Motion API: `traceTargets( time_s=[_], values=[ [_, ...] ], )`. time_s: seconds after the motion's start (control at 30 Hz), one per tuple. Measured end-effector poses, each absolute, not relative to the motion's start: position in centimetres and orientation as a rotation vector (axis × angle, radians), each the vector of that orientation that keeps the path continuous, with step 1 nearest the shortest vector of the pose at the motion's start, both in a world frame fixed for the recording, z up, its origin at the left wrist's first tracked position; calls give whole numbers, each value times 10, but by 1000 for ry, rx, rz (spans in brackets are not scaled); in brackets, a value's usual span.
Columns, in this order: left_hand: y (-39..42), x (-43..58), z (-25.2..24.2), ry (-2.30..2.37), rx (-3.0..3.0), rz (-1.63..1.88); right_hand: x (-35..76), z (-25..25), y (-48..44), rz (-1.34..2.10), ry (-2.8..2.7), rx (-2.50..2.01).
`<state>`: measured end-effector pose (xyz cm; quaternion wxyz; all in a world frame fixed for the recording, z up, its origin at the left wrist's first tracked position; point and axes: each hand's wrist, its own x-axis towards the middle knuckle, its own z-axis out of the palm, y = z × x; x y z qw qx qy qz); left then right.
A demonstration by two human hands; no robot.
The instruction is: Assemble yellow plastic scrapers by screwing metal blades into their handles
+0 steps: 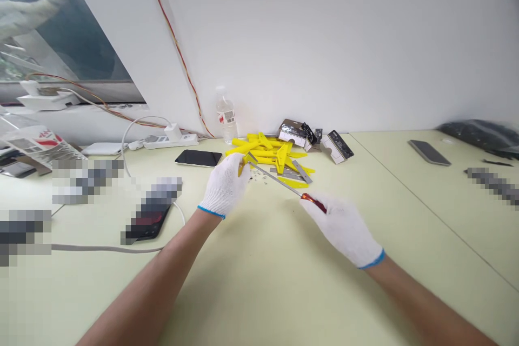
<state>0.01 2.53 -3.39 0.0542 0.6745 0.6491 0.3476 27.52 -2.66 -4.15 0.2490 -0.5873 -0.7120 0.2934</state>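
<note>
My left hand [226,185], in a white knit glove with a blue cuff, is closed around a yellow plastic piece [248,158], mostly hidden by the fingers. My right hand [344,227], gloved the same way, grips a screwdriver [314,203] by its red handle. Its long metal shaft points left, and the tip is close to the yellow piece; whether they touch I cannot tell. Just beyond lies a pile of yellow plastic parts [263,154], with flat grey metal blades [302,171] at its right side. Small screws [259,175] are scattered on the table beside my left fingertips.
Behind the pile stand a water bottle [227,119] and small black-and-white boxes [292,132], [337,147] by the wall. Phones [198,158], [152,221] lie at left, another phone [428,152] at right. A power strip [170,140] and white cables run along the left.
</note>
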Motion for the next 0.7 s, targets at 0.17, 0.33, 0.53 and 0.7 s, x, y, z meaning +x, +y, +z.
traceTargets(
  time_s=[0.17,0.33,0.53,0.7],
  values=[
    [25,0,-33,1988,2077,1045,285,-33,-19,1889,-1537,-1403],
    [27,1,-33,2033,2103,962,279,-48,-19,789,-1849,-1582],
    [24,3,-33,2059,2081,935,276,-50,-25,445,-2048,-1603],
    [24,4,-36,2048,2117,885,291,-31,-16,2022,-1590,-1361]
  ],
)
